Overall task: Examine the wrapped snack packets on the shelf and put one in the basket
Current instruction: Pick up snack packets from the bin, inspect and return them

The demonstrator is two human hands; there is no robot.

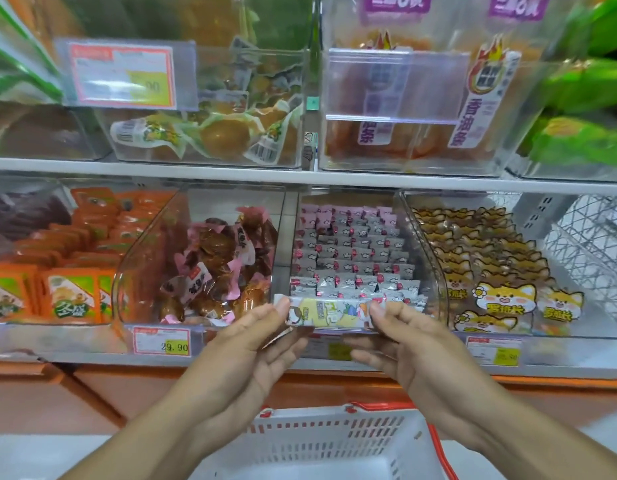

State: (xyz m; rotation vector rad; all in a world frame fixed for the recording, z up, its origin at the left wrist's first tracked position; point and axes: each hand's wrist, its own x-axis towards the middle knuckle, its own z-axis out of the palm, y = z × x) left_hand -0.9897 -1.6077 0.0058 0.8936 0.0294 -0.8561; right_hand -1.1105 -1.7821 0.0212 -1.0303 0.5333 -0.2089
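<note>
White basket (334,441) below, left hand (251,344) and right hand (411,341) pinching snack packet (329,315) ends, shelf (230,176) behind

We see a glossy plastic-wrapped snack packet (329,314) pinched at its ends; the bins (421,216) around it are clear, smooth plastic, shiny along their curved edges; the basket (320,441) below is matt grey plastic with perforated walls. The price tag (161,342) looks like paper behind a transparent holder; the shelf edge (300,178) seems smooth painted metal.

The held packet (329,315) is white with yellow and cartoon prints. The basket (334,441) is white with red handles. Neighbouring packs (71,296) are orange and green.
</note>
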